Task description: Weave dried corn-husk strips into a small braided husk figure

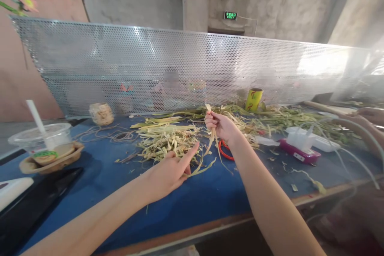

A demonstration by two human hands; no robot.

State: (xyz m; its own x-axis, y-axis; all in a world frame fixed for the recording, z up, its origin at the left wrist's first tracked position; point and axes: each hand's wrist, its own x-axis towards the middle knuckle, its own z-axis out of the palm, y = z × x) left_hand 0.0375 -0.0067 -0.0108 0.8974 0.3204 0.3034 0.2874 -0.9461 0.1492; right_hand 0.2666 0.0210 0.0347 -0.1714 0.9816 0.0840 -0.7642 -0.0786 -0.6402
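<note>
My right hand [220,126] is closed around a small bunch of pale dried leaf strips [213,138], raised above the table. A folded tip sticks out above its fingers, and the long ends hang below. Lower and to the left, my left hand [171,172] points its index finger forward while its other fingers curl in. From those curled fingers runs a thin greenish leaf strip [202,171]. Just beyond my left hand lies a heap of cut dry strips [168,140]. Red looped handles [223,151], perhaps of scissors, lie beside my right wrist, partly hidden.
A perforated metal screen [135,68] borders the blue table [210,198]. At left are a lidded plastic cup [57,134], a cardboard tray [64,162] and a black tablet-like slab [45,200]. At right stand a yellow can [253,100] and a magenta box [300,153], near another person's hand [372,116].
</note>
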